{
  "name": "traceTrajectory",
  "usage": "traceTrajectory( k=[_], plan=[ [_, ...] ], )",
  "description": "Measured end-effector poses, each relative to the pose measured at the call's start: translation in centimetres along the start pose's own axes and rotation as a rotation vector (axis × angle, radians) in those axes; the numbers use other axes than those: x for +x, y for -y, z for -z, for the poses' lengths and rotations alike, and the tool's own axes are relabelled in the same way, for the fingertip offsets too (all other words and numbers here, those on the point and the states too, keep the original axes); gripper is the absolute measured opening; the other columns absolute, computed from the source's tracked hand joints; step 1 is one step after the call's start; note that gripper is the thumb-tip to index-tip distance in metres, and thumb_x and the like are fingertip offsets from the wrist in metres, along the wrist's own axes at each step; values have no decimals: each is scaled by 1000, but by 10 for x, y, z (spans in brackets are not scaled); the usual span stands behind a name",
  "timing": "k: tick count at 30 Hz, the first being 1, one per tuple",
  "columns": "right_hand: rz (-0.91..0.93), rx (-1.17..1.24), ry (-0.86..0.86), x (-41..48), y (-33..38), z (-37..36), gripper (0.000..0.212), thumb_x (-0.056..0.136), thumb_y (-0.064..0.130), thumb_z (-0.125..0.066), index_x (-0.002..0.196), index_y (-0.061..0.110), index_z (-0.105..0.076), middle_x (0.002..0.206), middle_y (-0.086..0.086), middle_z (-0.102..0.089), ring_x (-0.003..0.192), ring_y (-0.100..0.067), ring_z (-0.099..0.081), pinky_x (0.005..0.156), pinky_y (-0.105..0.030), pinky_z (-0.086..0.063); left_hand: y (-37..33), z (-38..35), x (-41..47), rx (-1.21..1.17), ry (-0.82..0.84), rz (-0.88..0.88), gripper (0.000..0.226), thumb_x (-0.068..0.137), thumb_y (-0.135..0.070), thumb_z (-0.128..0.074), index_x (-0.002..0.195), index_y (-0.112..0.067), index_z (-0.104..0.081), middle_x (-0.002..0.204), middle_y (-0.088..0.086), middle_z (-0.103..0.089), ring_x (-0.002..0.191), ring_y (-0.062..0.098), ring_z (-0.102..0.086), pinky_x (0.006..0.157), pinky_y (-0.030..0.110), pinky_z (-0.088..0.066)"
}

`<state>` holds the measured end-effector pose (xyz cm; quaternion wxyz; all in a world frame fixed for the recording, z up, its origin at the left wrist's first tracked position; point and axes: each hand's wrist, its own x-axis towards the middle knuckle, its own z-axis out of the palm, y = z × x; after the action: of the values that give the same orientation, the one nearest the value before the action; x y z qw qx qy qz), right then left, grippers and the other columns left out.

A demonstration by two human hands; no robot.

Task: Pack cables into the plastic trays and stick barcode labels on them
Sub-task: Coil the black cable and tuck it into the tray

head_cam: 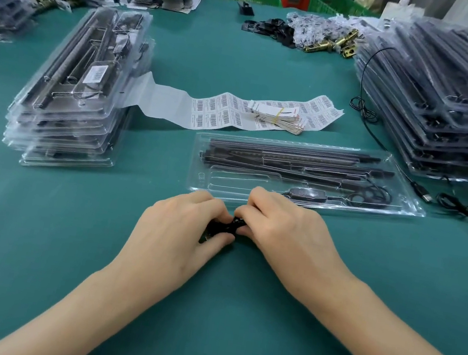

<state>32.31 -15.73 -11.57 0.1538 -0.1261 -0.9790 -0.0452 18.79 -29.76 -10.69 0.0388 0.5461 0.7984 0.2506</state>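
Together, the left hand (186,225) and right hand (283,227) are pinching a black cable (229,227) just before the tray (206,171). Labels (224,112) are lying behind it, between the left stack (72,92) and right stack (450,103).

Left hand (179,227), right hand (279,229) pinch black cable bundle (226,228) before clear tray (303,172).

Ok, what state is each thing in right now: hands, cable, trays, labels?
left hand: pinching the bundled black cable
right hand: pinching the same cable, outside the tray
front tray: flat, holds black strips and a controller, no label seen
label strip: unrolled, left part peeled bare
left stack: top tray labelled
right stack: no labels seen
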Motion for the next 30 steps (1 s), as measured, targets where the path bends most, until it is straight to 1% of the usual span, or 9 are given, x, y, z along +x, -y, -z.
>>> traceTrajectory(
  k=[8,12,15,18,22,24,26,28,30],
  plan=[
    [-32,142,-89,4,2,2,8,96,22,-71,93,15,-69,90,0,-51,75,-17,-50,45,-39,-47,11,0,5,-185,2,57,10,87,-33,-75,92,-33,-67,92,-17,-64,87,6,-63,80,35,-54],
    [-104,204,-101,5,3,8,11,96,24,-68,93,13,-67,90,1,-47,67,-16,-38,47,-37,-44,14,-3,8,-330,-20,74,24,86,-28,-80,109,-34,-72,96,-18,-67,89,5,-68,85,31,-57],
    [-146,281,-63,5,4,10,13,100,25,-61,98,13,-66,92,-1,-49,68,-19,-44,54,-36,-43,12,-7,6,-347,-50,28,30,89,-24,-78,117,-35,-74,102,-19,-70,94,8,-68,85,32,-57],
    [-171,357,-66,5,2,12,11,96,21,-69,103,13,-72,93,-1,-50,71,-20,-49,60,-39,-47,9,-10,4,-360,-90,1,28,91,-21,-77,116,-35,-76,98,-20,-74,91,12,-70,82,36,-58],
    [-340,623,-13,1,-8,20,17,94,21,-73,110,21,-76,98,9,-52,81,-9,-56,76,-22,-46,11,-8,3,-354,-96,9,29,90,-21,-78,115,-35,-78,94,-21,-75,88,11,-71,81,32,-57],
    [-488,749,-106,-10,-10,28,11,92,27,-73,101,31,-76,95,14,-59,84,-7,-63,73,-16,-49,12,-5,2,-363,-104,27,29,89,-20,-79,115,-34,-78,99,-26,-75,93,1,-71,86,23,-55],
    [-649,845,-198,-24,-10,35,7,91,36,-69,88,35,-75,83,11,-67,70,-8,-68,61,-17,-52,13,-3,1,-364,-123,34,29,88,-20,-80,115,-31,-79,103,-29,-74,96,-10,-68,90,12,-51],
    [-842,1060,-111,-36,-4,37,21,94,45,-64,85,31,-76,74,5,-70,48,-13,-63,46,-22,-50,13,-1,1,-354,-131,28,29,87,-20,-80,114,-31,-78,105,-31,-72,97,-14,-66,90,7,-48],
    [-980,1362,119,-41,9,36,33,95,51,-60,88,24,-78,75,-3,-72,41,-19,-56,38,-26,-45,12,1,0,-337,-142,8,29,87,-19,-80,114,-31,-78,105,-32,-72,97,-14,-66,88,5,-47]
  ],
)
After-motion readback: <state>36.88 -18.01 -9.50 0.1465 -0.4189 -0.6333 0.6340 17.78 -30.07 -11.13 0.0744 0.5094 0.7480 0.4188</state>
